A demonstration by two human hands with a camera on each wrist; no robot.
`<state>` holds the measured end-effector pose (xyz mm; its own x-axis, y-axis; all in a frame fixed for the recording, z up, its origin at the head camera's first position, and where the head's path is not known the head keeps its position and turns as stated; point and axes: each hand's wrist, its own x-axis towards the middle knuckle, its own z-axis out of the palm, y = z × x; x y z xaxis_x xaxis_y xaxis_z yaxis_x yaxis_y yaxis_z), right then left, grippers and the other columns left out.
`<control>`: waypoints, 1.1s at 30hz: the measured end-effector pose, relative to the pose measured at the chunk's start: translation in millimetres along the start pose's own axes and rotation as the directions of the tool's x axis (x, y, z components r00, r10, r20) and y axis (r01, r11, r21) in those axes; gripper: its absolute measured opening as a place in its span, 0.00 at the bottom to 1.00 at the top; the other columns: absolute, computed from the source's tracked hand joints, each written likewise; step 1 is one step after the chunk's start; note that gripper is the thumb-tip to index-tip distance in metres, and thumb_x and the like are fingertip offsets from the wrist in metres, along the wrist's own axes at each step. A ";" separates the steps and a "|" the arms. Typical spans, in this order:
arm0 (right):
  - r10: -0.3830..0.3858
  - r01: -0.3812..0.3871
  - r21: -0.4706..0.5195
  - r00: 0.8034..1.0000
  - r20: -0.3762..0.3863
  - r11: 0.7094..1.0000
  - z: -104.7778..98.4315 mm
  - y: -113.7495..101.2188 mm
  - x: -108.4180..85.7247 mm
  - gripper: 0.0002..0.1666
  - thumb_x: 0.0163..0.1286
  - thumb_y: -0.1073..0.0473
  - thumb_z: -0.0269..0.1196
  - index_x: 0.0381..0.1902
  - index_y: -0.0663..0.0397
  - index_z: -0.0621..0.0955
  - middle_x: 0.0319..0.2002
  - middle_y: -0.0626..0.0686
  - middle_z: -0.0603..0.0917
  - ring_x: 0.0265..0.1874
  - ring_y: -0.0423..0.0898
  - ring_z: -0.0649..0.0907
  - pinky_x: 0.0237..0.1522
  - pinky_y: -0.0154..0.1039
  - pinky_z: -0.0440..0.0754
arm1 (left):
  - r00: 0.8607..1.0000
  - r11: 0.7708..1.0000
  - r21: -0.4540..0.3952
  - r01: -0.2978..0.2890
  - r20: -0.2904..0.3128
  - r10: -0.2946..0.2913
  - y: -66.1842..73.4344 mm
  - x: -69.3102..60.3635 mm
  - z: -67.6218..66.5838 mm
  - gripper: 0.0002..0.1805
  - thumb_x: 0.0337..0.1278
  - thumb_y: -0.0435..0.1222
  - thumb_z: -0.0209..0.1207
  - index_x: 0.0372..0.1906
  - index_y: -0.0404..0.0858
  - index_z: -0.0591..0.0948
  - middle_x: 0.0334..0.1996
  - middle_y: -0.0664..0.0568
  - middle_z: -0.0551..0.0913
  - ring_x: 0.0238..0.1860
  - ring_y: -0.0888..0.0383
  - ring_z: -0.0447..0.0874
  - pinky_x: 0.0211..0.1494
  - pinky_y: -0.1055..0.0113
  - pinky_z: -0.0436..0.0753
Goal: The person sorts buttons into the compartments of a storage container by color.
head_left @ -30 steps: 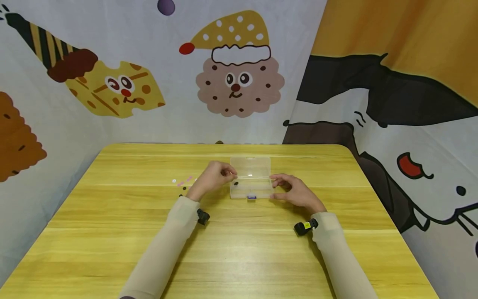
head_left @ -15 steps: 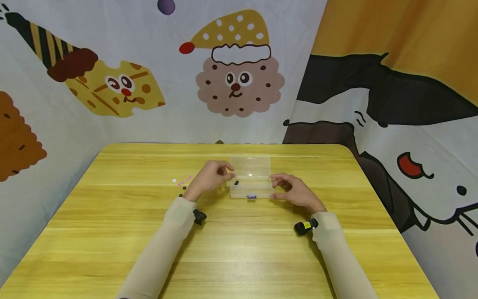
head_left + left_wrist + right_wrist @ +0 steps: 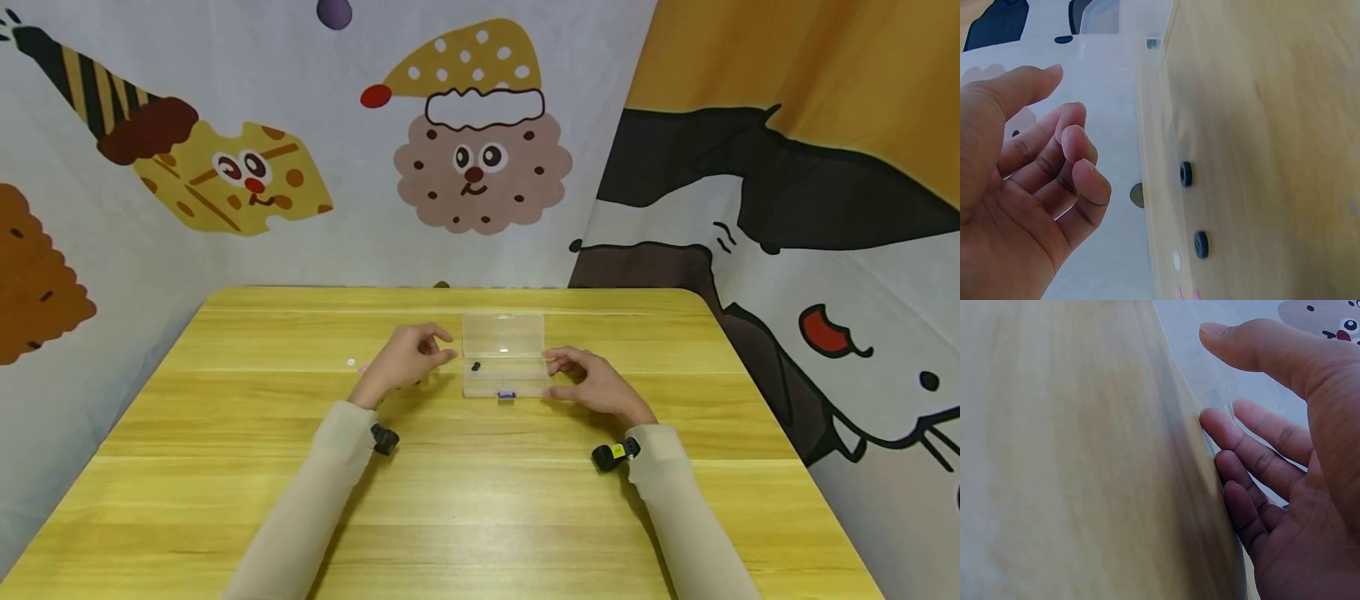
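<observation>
A clear plastic box [image 3: 507, 379] with a purple-blue latch stands with its lid [image 3: 503, 335] raised. Small black pieces [image 3: 476, 367] lie in its left end. My left hand [image 3: 405, 358] hovers left of the box, fingers loosely bent, thumb and fingertips apart and nothing between them. Two black buttons [image 3: 1201, 244] and a white disc [image 3: 1177, 260] lie on the table in the left wrist view. Beyond them are pink pieces [image 3: 1195, 294], partly cut off. At the box's right end rests my right hand [image 3: 592, 383], thumb near the front corner and fingers near the back one; firm contact is unclear.
The wooden table [image 3: 480, 500] ends at a cloth backdrop [image 3: 285, 50] printed with cartoon figures. A white disc [image 3: 350, 362] shows left of my left hand, which hides most of the other loose pieces from the head view.
My left hand has drawn back leftward from the box's left edge and now covers more of the loose pieces. The right hand and the box stay in place.
</observation>
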<state>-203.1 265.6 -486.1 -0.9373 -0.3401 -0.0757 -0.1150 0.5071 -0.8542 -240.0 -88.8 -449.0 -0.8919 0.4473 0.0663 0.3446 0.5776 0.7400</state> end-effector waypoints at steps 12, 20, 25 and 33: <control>0.003 -0.003 -0.002 1.000 0.000 1.000 0.1 0.5 -0.1 0.40 0.61 0.50 0.78 0.69 0.47 0.77 0.54 0.56 0.84 0.54 0.52 0.82 0.62 0.54 0.75 | 0.999 0.999 -0.004 0.046 -0.009 -0.046 -8.5 -12.8 -11.4 0.21 0.71 0.45 0.63 0.60 0.37 0.82 0.31 0.44 0.84 0.23 0.55 0.75 0.28 0.62 0.78; 0.008 -0.008 0.008 1.000 -0.002 1.000 1.1 -4.3 -0.9 0.40 0.61 0.54 0.77 0.69 0.50 0.76 0.55 0.58 0.83 0.55 0.56 0.82 0.64 0.57 0.74 | 0.998 0.999 0.015 0.049 -0.038 -0.049 -16.5 -20.9 -21.1 0.21 0.71 0.45 0.63 0.60 0.36 0.82 0.31 0.42 0.84 0.23 0.55 0.75 0.30 0.61 0.78; 0.010 -0.010 0.005 1.000 0.003 1.000 0.7 -2.9 -0.3 0.39 0.61 0.52 0.78 0.69 0.48 0.76 0.54 0.57 0.83 0.54 0.55 0.82 0.63 0.56 0.74 | 0.997 0.998 0.011 0.066 -0.043 -0.066 -20.5 -27.1 -27.1 0.21 0.71 0.44 0.63 0.61 0.36 0.81 0.33 0.39 0.85 0.24 0.54 0.76 0.30 0.61 0.78; 0.009 -0.009 0.005 1.000 0.001 1.000 0.6 2.1 1.4 0.39 0.61 0.51 0.77 0.69 0.46 0.76 0.53 0.56 0.83 0.54 0.54 0.82 0.62 0.55 0.75 | 0.994 0.995 -0.015 0.095 -0.059 -0.096 -28.3 -37.4 -42.9 0.23 0.72 0.44 0.63 0.63 0.35 0.80 0.35 0.37 0.84 0.26 0.48 0.81 0.29 0.62 0.79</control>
<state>-204.5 265.7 -488.3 -0.9381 -0.3360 -0.0843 -0.1044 0.5063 -0.8560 -228.9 -151.2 -443.7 -0.9365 0.3489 0.0340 0.2535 0.6071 0.7531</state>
